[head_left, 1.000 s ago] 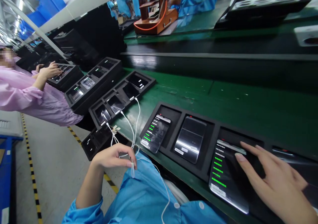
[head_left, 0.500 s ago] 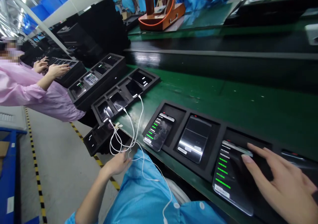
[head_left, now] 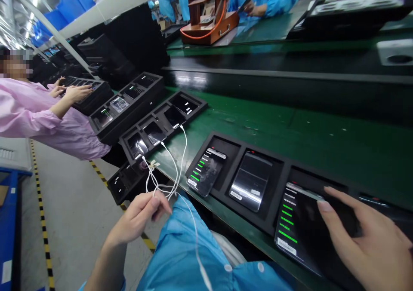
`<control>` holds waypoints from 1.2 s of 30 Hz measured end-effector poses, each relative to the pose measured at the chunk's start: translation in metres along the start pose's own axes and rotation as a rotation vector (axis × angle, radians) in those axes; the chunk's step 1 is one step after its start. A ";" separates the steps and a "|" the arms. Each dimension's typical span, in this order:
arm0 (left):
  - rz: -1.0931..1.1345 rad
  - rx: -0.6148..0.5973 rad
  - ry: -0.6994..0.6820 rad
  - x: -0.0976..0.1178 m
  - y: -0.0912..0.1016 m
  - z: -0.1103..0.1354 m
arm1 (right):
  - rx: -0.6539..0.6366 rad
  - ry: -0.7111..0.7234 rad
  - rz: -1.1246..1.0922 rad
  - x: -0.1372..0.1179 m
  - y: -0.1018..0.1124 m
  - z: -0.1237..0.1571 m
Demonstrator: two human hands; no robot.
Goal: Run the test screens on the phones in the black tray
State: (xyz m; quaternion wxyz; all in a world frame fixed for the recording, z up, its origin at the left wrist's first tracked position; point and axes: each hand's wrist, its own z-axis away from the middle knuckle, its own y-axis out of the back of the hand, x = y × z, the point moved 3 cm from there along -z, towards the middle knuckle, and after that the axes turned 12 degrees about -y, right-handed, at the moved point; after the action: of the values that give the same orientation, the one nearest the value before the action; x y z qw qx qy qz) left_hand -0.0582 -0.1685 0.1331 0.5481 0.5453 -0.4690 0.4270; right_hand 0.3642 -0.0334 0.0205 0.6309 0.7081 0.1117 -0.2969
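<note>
My right hand lies over the smartphone at the tray's right part, fingers apart. Its thumb tip is at the phone's upper right edge, and the index fingertip reaches the tray slot. Green lines of text glow on that screen. My left hand is raised beside the table edge, fingers curled and thumb against the index finger. White charging cables loop right behind it; what its fingers hold is hidden. Two more phones sit in the same black foam tray: a lit phone and a dark phone.
Another foam tray holds several phones, some joined to white cables. Behind it stands a stacked tray. A person in pink works at the left. A wooden stand is across the green table.
My left hand has risen and moved left, its fingers curling. The hanging cable has shifted left over my lap. My right hand stays over the phone, nearly still.
</note>
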 end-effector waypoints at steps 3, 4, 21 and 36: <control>0.005 -0.261 -0.138 0.032 -0.016 -0.004 | -0.193 -0.083 -0.342 -0.045 0.010 0.035; 0.005 -0.421 -0.151 0.036 -0.028 -0.007 | -0.371 -0.061 -0.463 -0.065 0.009 0.050; 0.204 -0.793 -0.120 -0.018 -0.090 -0.054 | -1.239 -0.324 -0.927 -0.123 0.004 0.132; 0.540 0.108 0.065 -0.034 -0.080 -0.106 | -0.509 0.478 -0.476 -0.070 0.016 0.112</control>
State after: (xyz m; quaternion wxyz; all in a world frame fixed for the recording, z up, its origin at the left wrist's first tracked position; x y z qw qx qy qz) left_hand 0.0185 -0.0645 0.0879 0.3994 0.4149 -0.5561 0.5992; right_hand 0.2859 -0.1289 0.0701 0.6559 0.5329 0.4850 -0.2249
